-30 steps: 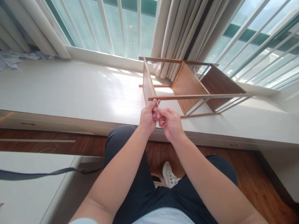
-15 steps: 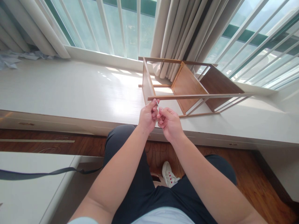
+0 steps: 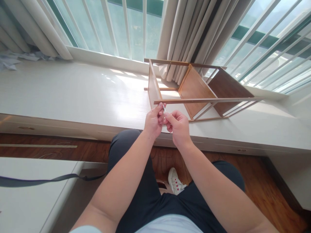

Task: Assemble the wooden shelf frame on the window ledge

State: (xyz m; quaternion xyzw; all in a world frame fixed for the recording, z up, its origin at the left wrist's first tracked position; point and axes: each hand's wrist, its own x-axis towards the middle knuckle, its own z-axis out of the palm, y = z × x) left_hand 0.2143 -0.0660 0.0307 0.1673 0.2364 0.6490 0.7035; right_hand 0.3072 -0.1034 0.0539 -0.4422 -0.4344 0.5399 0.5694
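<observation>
A wooden shelf frame (image 3: 194,101) lies on its side on the white window ledge. My left hand (image 3: 154,121) is closed at the near left end of its front rail, thumb and fingertips around the upper end of a thin silvery rod that looks like a hex key (image 3: 164,108). The fingertips touch or nearly touch the rail's underside. Just to the right, my right hand (image 3: 178,126) pinches the lower end of the hex key between thumb and forefinger, its other fingers curled. Whatever the upper tip meets is hidden by my left fingers.
The white ledge (image 3: 73,94) runs along barred windows. A grey curtain (image 3: 175,38) hangs behind the frame, another at the far left beside crumpled pale material (image 3: 12,60). A dark strap (image 3: 55,178) lies across a white surface at lower left. My knees face the ledge.
My right hand has turned and shifted slightly right, its fingers regripping the rod's lower end. My left hand and the shelf frame have stayed in place.
</observation>
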